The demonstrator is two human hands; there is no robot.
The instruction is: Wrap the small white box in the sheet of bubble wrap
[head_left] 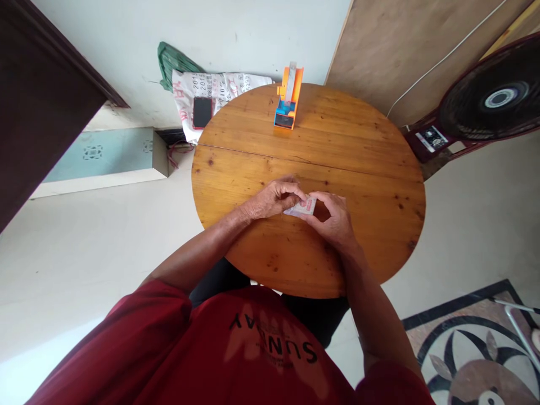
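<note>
A small whitish packet with red print (309, 205) is held between both hands over the near middle of the round wooden table (358, 152). My left hand (280, 197) pinches its left end, the thumb and forefinger meeting on it. On the other side, my right hand (336, 218) grips the packet's right part, thumb at the near edge and forefinger at the far edge. The fingers cover part of the packet, and the kind of packet cannot be made out.
An orange and blue stand-like device (291, 98) stands at the table's far edge. Beyond the table's left rim, a dark phone-like slab (202, 112) lies on a printed white sack (183, 93). A large round fan (498, 95) stands at the right.
</note>
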